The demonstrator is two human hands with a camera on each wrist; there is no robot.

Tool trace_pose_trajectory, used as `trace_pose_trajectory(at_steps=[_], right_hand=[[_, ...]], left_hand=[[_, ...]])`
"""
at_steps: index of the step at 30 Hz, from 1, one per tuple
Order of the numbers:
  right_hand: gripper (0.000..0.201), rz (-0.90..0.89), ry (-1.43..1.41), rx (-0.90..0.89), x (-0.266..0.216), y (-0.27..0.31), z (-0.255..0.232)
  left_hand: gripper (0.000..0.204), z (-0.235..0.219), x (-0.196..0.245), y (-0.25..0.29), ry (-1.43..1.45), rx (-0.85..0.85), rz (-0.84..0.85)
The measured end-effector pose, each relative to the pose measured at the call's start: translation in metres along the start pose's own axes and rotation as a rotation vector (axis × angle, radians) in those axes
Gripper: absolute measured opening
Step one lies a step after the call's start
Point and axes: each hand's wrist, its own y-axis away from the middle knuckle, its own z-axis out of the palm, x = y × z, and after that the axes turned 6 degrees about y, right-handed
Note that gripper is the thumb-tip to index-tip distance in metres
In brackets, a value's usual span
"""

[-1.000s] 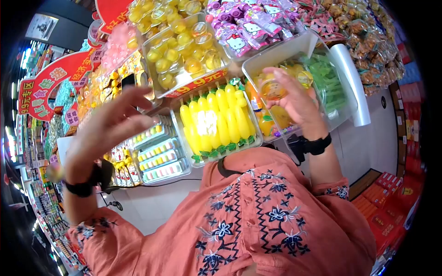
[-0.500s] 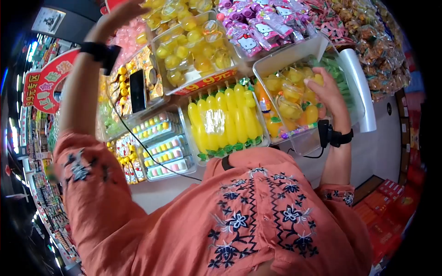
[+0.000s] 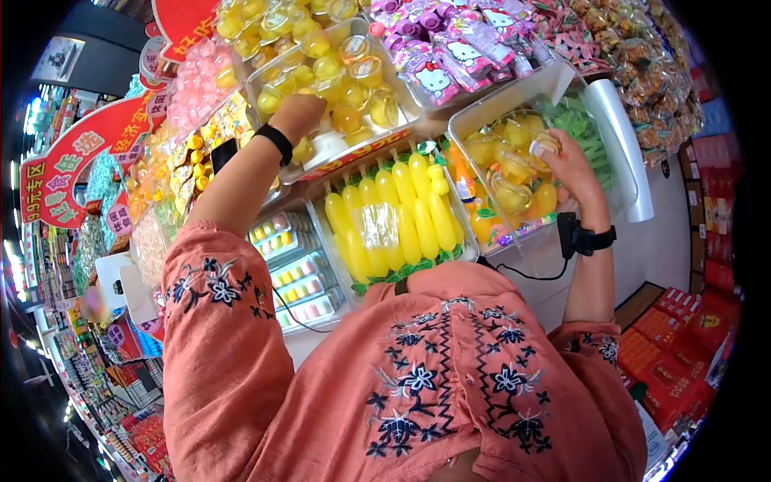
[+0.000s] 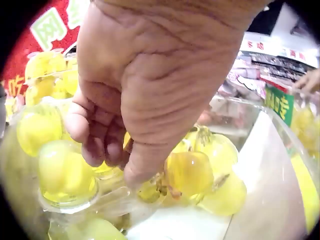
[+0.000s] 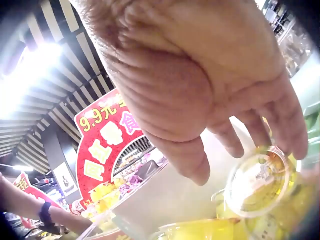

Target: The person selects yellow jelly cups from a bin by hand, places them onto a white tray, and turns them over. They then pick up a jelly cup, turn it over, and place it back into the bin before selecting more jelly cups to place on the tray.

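**Two-handed reach, grip uncertain**

Around my fingers: left tray [image 4: 272,175], right tray [image 3: 526,243]. My left hand [image 3: 299,116] curls downward, thumb near fingertips; any hold is hidden. My right hand [image 3: 577,170] bends loosely, fingertips at a lidded cup [image 5: 260,182]; grip cannot be told. Yellow cups [image 4: 67,175] crowd beneath my left fingers. Slick plastic under a slack pinch could let the lidded cup slide away.

Striped ceiling [image 5: 75,82], brightly lit
A glaring lamp [image 5: 40,57] is seen beyond the right hand [image 5: 200,80], pale floor [image 3: 662,241] below.
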Motion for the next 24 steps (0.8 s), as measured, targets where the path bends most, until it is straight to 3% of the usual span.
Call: trace_pose_trajectory(at_steps=[4,6,12,13,14,19,22,24], right_hand=[[0.051,0.009,0.043,0.085,0.001,0.001,-0.006],[0.05,0.016,0.041,0.089,-0.008,0.009,-0.012],[0.046,-0.005,-0.129,0.052,-0.036,0.027,-0.015],[0.045,-0.017,-0.135,0.064,-0.042,0.029,-0.015],[0.043,-0.026,-0.141,0.074,-0.048,0.032,-0.016],[0.038,-0.115,-0.156,0.099,-0.078,0.042,-0.017],[0.039,-0.223,-0.209,0.089,-0.094,0.045,-0.012],[0.039,-0.246,-0.214,0.052,-0.098,0.042,-0.006]], left_hand=[[0.015,-0.012,0.036,0.01,-0.145,-0.118,-0.104],[0.015,0.012,0.024,0.01,-0.138,-0.117,-0.069],[0.017,0.015,0.001,0.003,0.062,-0.13,-0.093],[0.017,0.001,0.007,0.006,0.118,-0.115,-0.103],[0.02,-0.014,0.01,0.014,0.138,0.016,-0.068],[0.017,-0.09,0.023,0.046,0.103,0.081,-0.115],[0.016,-0.132,0.046,0.072,0.518,0.233,-0.099],[0.016,-0.136,0.047,0.079,0.665,0.292,-0.221]])
